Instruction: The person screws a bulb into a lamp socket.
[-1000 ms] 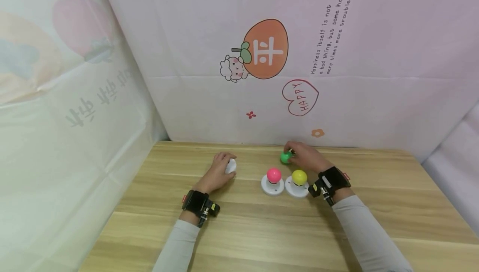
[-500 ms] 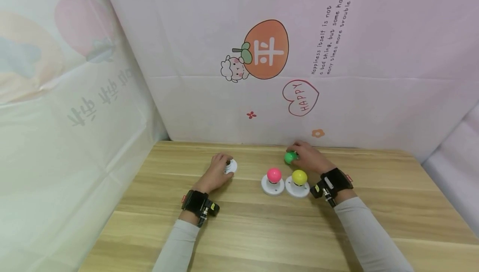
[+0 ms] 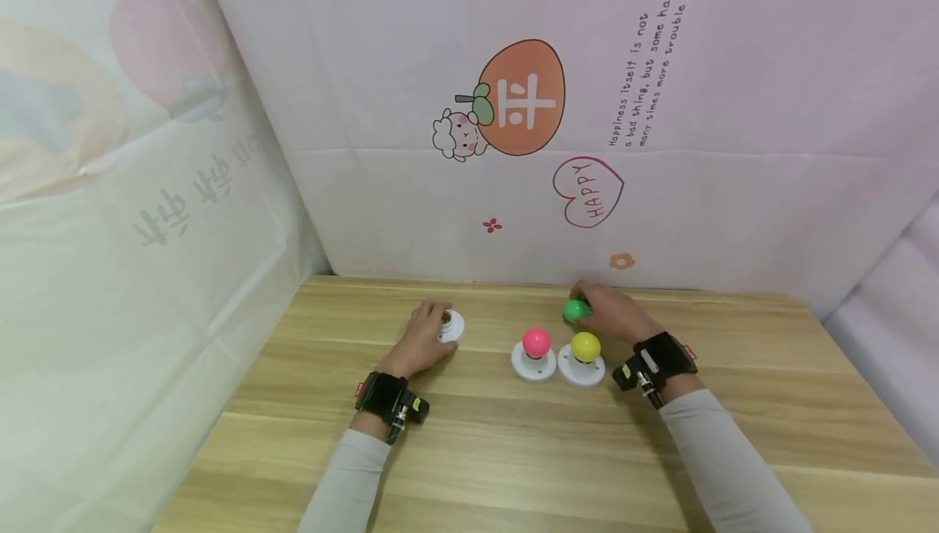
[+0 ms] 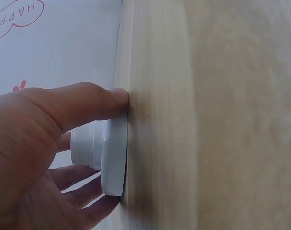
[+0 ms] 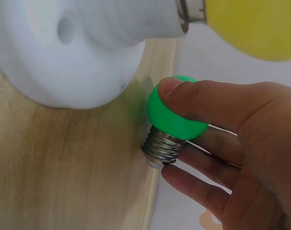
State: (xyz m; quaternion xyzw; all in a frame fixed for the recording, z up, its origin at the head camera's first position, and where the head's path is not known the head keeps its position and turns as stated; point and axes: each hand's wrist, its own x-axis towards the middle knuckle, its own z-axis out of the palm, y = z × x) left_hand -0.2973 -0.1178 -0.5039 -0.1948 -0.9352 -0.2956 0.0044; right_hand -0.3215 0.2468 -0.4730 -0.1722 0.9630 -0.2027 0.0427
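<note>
My left hand (image 3: 423,340) grips a white round lamp holder (image 3: 454,326) by its base, thumb on one side and fingers on the other. In the left wrist view the base of the lamp holder (image 4: 115,153) sits right at the wooden tabletop. The socket opening faces up, with no bulb in it. My right hand (image 3: 612,313) holds a green light bulb (image 3: 575,310) by its globe. The right wrist view shows the metal screw thread of the green bulb (image 5: 162,146) bare, pointing away from the thumb, close to the table.
A pink bulb (image 3: 536,343) and a yellow bulb (image 3: 585,346) stand upright in two white lamp holders, side by side between my hands and nearer to me. Behind the wooden table (image 3: 469,451) hangs a printed cloth (image 3: 381,191); another cloth (image 3: 147,297) closes off the left side.
The lamp holder has turned from tilted to lying flat, its socket now facing up in my left hand. My right hand has drawn slightly right with the green bulb.
</note>
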